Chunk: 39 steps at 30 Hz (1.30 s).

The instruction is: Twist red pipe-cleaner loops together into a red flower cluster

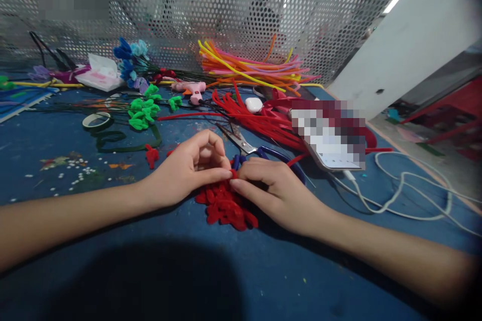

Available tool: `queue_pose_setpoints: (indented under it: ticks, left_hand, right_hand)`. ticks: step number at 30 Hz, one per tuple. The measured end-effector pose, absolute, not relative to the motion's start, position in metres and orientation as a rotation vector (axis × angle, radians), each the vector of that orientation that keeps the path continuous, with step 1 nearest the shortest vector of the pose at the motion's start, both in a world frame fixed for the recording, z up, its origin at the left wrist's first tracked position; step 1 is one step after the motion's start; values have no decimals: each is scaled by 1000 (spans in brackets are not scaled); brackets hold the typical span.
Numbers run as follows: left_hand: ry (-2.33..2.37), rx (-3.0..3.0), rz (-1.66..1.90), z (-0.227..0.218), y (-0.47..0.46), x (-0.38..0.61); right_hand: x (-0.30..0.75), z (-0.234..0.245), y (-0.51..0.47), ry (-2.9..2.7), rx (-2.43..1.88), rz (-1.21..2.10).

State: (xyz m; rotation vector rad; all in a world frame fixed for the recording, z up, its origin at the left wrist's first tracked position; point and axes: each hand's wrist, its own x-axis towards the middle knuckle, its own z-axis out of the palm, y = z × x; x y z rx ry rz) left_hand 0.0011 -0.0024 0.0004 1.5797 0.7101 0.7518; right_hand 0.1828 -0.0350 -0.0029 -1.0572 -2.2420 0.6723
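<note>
Partly hidden under our fingers, the red pipe-cleaner piece point(226, 205) is pinched by our left hand point(188, 168) and right hand point(274, 188).

Both forearms are stretching in from the bottom corners, wrists lying low. The left hand point(188, 170) is curling, thumb and forefinger pinching; the right hand point(274, 190) is arching palm-down, its fingertips point(235, 185) meeting the left's.

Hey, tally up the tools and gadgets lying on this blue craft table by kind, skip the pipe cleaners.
Scissors: 1
Glue gun: 1
Tape roll: 1
Phone: 1
Earbud case: 1
Charging cable: 1
Total: 6
</note>
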Motion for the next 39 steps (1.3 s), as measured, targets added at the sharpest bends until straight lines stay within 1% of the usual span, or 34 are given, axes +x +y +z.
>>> queue_pose_setpoints:
  ticks: [6, 13, 25, 32, 39]
  left_hand:
    - [673, 1566, 758, 0, -4, 4]
    - [804, 1761, 761, 2, -5, 5]
    - [818, 2103, 523, 7, 8, -14]
    - [805, 1988, 520, 9, 8, -12]
    - [816, 1758, 470, 11, 6, -9]
  right_hand:
    - [183, -5, -34, -2282, -1026, 635]
    - [182, -4, -34, -2251, -1092, 652]
    - [183, -1, -32, -2228, -1090, 734]
    - [184, -1, -32, -2233, -1061, 717]
    - [185, -4, -35, -2286, -942, 582]
